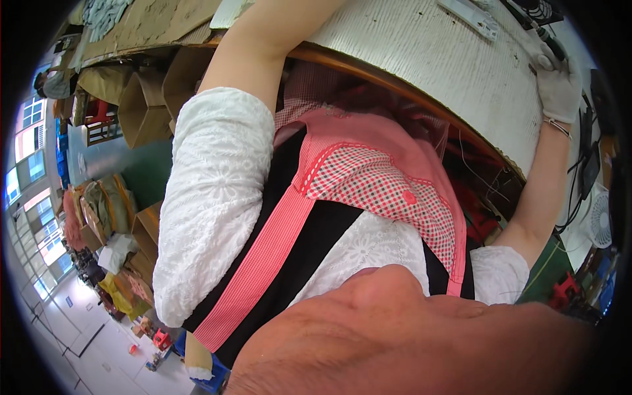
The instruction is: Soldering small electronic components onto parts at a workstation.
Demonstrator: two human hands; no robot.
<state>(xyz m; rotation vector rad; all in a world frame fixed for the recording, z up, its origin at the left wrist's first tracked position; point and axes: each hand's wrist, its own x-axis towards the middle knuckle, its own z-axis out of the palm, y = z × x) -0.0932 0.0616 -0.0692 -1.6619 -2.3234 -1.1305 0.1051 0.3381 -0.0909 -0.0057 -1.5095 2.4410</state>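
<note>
At the far right of the table, my right hand point(558, 85) wears a white glove. Its fingers close round a dark, slim tool point(552, 41) whose kind I cannot make out. My left forearm point(263, 29) reaches over the table edge, and the left hand lies beyond the top of the picture. Between the two arms, a long white plastic piece point(469, 18) rests on the pale wood-grain tabletop point(421, 62).
Brown cardboard point(155, 29) covers the table's left part, with grey cloth point(105, 16) on it. Open cartons point(141, 108) stand below. Black cables point(579, 174) and a small white fan point(599, 220) are at the right. Thin wires hang under the table's brown edge.
</note>
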